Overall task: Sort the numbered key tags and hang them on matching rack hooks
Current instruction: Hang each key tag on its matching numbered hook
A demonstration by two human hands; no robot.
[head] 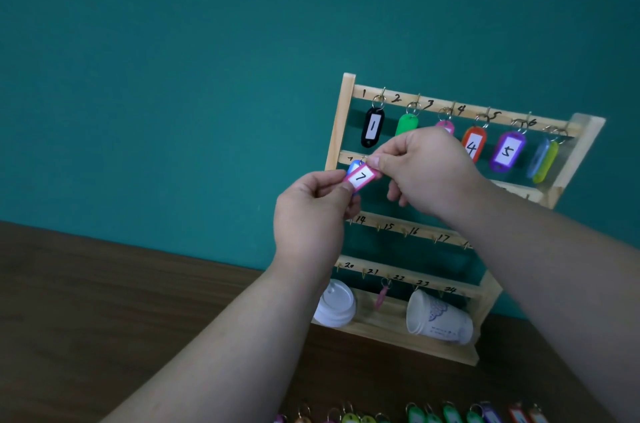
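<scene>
A wooden key rack (337, 131) with numbered hooks stands against the teal wall. A pink tag marked 7 (361, 177) is held at the left end of the second rail, in front of a blue tag (353, 166). My left hand (311, 211) pinches the pink tag's lower end. My right hand (426, 166) pinches its ring end. On the top rail hang a black tag 1 (372, 126), a green tag (406, 124), an orange tag 4 (473, 144), a purple tag 5 (507, 151) and a blue and lime pair (543, 161).
A white lidded cup (335, 305) and a tipped paper cup (438, 318) sit in the rack's bottom shelf. A small pink tag (382, 296) hangs on the lowest rail. Several loose coloured tags (450, 414) lie along the brown table's near edge.
</scene>
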